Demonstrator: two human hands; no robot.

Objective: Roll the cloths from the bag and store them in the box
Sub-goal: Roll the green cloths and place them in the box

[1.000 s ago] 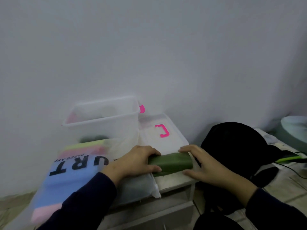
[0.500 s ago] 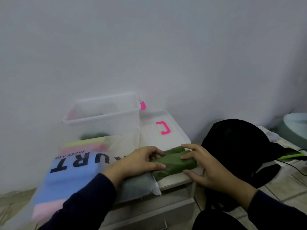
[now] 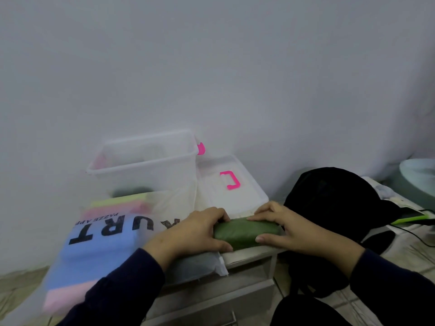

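The green cloth (image 3: 244, 232) is shown as a tight roll lying on the counter (image 3: 249, 252), its long axis running left to right across the view, roughly parallel to the counter's front edge. It is gripped at both ends. The left hand (image 3: 195, 234) is cupped over the left end, with its fingers (image 3: 219, 216) curled over the far side and the thumb pressed along the near side. The right hand (image 3: 294, 231) is closed on the right end in the same manner — fingers over the top, thumb against the near face. Neither hand is spread wide; both are held narrow and closed on the roll.

The clear box (image 3: 143, 161) stands open behind and to the left of the roll, against the wall, with a dark shape dimly seen through its front wall near the bottom; what it is cannot be told. Its lid (image 3: 230, 187), marked by a pink handle (image 3: 229, 180), lies flat directly behind the roll. The plastic bag (image 3: 106, 234) of stacked coloured cloths lies just left of the left hand, between the person and the box.

The rolling step is judged to be finished or nearly so. The coming move turns on one relation — the box opening lies up, back and leftward from the roll, so the left hand is the nearer carrier. A black backpack (image 3: 329, 196) rests to the right, clear of that path. A loosened grip is judged likely to let the roll unwind.
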